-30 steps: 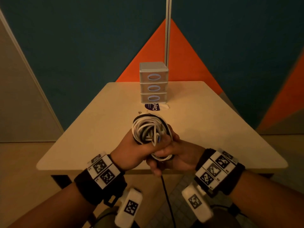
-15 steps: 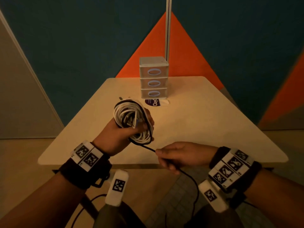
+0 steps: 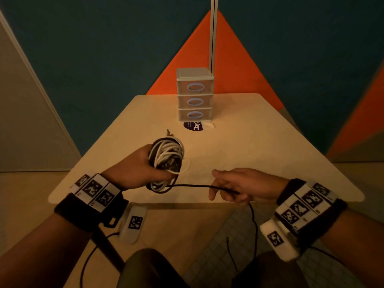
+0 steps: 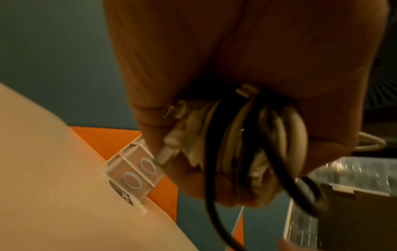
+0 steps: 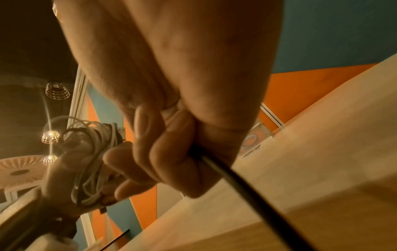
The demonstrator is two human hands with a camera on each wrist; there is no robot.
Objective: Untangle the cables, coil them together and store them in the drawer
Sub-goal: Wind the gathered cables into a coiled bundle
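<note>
My left hand (image 3: 135, 169) grips a coil of white and black cables (image 3: 166, 156) above the near left part of the table; the left wrist view shows the coil (image 4: 253, 144) wrapped in my curled fingers, plugs sticking out. A black cable (image 3: 191, 186) runs taut from the coil's bottom rightward into my right hand (image 3: 234, 183), which holds it in curled fingers; the right wrist view shows the black cable (image 5: 247, 183) leaving the fist. Its free end hangs below the table edge. The small three-drawer unit (image 3: 195, 94) stands at the table's far middle, all drawers closed.
A beige table (image 3: 259, 146) carries a blue sticker (image 3: 194, 126) just in front of the drawer unit. My knees and more thin black wires lie below the near edge. Teal and orange wall panels stand behind.
My hands, joined at the coil a second ago, have drawn apart. The left carried the coil left; the right slid rightward along the black cable, stretching it out straight.
</note>
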